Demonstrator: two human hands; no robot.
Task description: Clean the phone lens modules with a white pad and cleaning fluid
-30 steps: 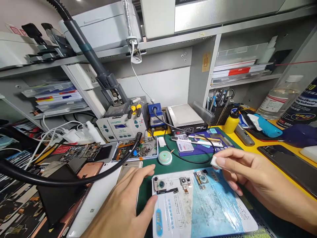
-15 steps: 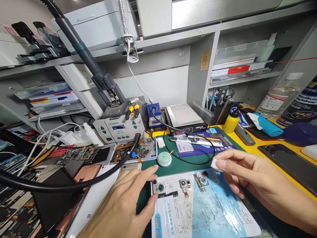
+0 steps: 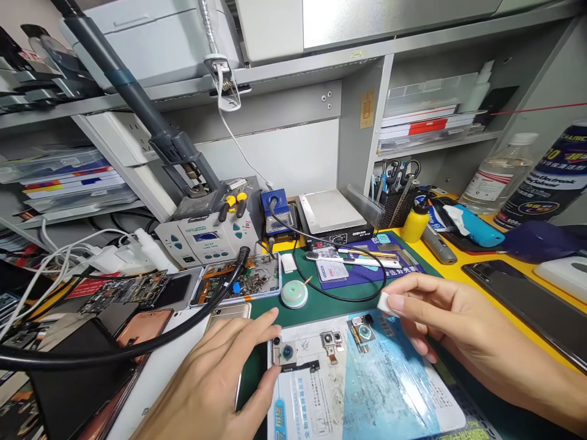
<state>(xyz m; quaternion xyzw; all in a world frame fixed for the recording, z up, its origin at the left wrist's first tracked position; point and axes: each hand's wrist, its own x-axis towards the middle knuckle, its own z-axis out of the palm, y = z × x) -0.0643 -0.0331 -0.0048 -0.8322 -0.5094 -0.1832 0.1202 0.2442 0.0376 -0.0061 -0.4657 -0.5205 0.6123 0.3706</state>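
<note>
My right hand [image 3: 452,324] pinches a small white block [image 3: 387,304], perhaps a folded wipe or a sponge, between thumb and forefinger. It hovers over the far right corner of a blue and white printed sheet [image 3: 385,385]. Stretched over the sheet's left edge, my left hand [image 3: 220,373] has thumb and fingers apart. Its thumb tip reaches beside a camera module [image 3: 287,352], with a black strip just in front. Also on the sheet are a smaller dual camera module [image 3: 330,342] and a larger one [image 3: 364,332] near the right hand.
A round pale green dish [image 3: 294,294] stands behind the sheet on the green mat. A tray of small parts [image 3: 261,278] and a thick black hose [image 3: 183,342] lie left. Behind stand a soldering station [image 3: 211,238] and a yellow bottle [image 3: 416,221]. Phones lie both sides.
The view has turned slightly right, so everything sits further left in it. Both hands keep nearly the same pose, and the white block stays in my right hand.
</note>
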